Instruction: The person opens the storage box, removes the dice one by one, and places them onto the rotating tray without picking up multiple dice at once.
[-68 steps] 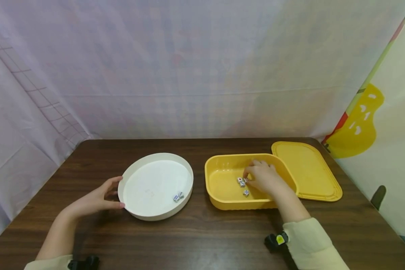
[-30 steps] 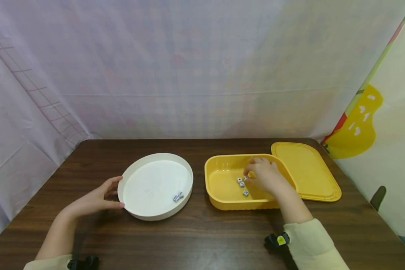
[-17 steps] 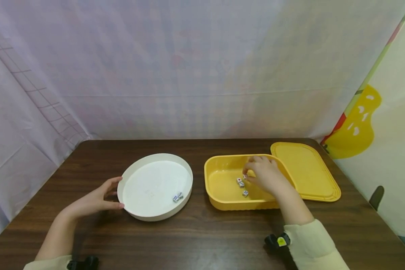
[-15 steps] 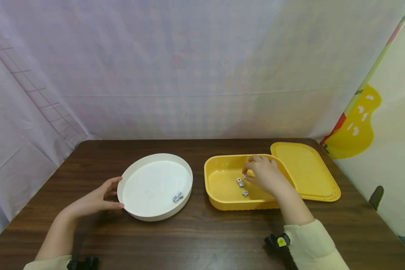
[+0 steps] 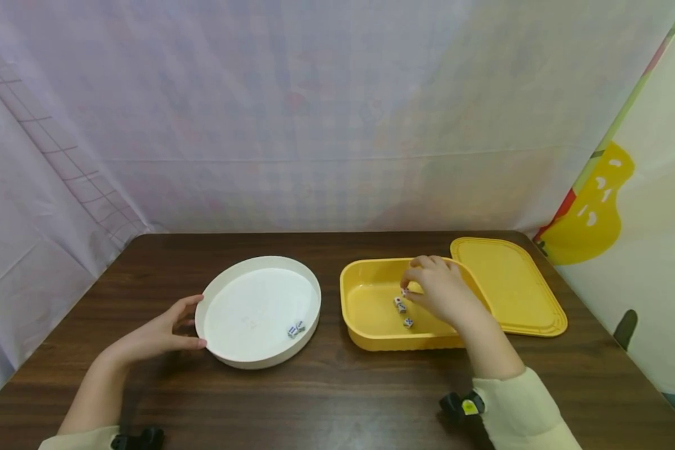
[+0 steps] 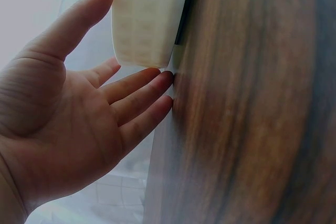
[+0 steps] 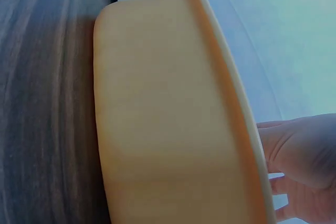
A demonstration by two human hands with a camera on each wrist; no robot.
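Note:
My right hand [image 5: 437,290] reaches into a yellow rectangular tub [image 5: 365,340] and pinches a small white die [image 5: 405,292] between thumb and fingertips. Below that lie two more dice [image 5: 399,305] side by side and a single die [image 5: 407,322] nearer the front wall. In the right wrist view the tub's outer wall [image 7: 157,103] hides the fingertips. On the other side, my left hand [image 5: 157,331] touches the left rim of a round white tray [image 5: 259,306], thumb and fingers spread. Two dice [image 5: 296,329] lie together at the tray's lower right.
A yellow lid [image 5: 512,287] lies behind and right of the tub, partly covered by it. Tray and tub stand apart on a dark wooden table [image 5: 292,400]. A pale cloth [image 5: 292,125] hangs at the table's back edge.
My right hand has risen slightly and shifted a little left, with the pinched die coming away from the pair beside it. The left hand and the white tray stay in place.

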